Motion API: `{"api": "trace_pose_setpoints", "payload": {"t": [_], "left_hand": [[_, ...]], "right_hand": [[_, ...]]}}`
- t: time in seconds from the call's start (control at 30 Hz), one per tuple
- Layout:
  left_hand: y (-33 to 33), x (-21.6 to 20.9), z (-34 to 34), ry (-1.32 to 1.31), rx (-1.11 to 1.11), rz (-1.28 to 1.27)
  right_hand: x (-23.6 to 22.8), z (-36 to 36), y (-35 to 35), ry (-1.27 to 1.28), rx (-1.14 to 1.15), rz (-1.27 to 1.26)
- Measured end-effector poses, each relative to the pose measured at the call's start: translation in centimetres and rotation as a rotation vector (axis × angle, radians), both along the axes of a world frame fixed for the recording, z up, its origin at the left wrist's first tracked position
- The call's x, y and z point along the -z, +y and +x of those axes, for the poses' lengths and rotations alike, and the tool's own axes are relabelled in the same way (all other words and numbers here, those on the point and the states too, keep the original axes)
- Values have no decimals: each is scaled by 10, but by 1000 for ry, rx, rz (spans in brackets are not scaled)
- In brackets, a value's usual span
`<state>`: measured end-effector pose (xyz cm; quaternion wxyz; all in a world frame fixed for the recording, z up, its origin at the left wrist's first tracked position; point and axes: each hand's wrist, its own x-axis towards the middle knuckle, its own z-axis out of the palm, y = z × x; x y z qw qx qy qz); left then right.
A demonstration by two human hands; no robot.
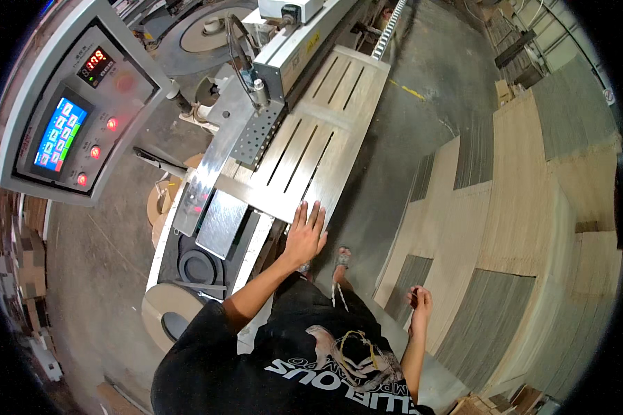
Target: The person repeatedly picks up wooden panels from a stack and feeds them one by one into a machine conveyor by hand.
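My left hand [306,237] lies palm down, fingers stretched, on the near end of a slotted metal bed [324,181]. Nothing shows between those fingers. The bed belongs to a long machine, and a perforated dark plate [259,135] sits over its left side. Away from the bed, my right hand [420,306] hangs low beside the stacked flat cardboard [488,318]. Its fingers are curled in, with a small dark spot at the fingertips; whether they hold anything is unclear. A square metal plate [221,223] lies just left of my left forearm.
At the upper left stands a control panel [83,104] with a lit screen and red buttons. A tape roll [167,317] sits at the machine's near end. Large cardboard stacks fill the right side. Concrete floor [422,104] runs between them and the machine.
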<state>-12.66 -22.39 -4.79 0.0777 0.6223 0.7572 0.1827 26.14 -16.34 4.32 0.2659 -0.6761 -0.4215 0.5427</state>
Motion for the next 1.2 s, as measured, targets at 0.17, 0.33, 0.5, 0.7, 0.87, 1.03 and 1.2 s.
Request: {"api": "trace_pose_setpoints", "payload": {"t": [0.17, 0.33, 0.5, 0.7, 0.87, 1.03, 1.2], "left_hand": [[54, 0, 9, -92, -3, 36], [73, -17, 10, -85, -276, 69], [60, 31, -48, 65, -254, 79], [8, 19, 17, -248, -116, 108], [-53, 24, 106, -446, -4, 58], [-91, 28, 167, -614, -32, -15], [-104, -59, 274, -846, 116, -103]], "right_hand": [[-69, -1, -54, -384, -172, 388], [-156, -1, -77, -649, -330, 658], [-204, 49, -88, -724, -240, 1000], [-241, 190, -103, -1010, 84, 1025], [-198, 285, -80, -945, 71, 1052], [-175, 289, -48, -783, -24, 1186], [-178, 275, -62, -766, -60, 1162]]}}
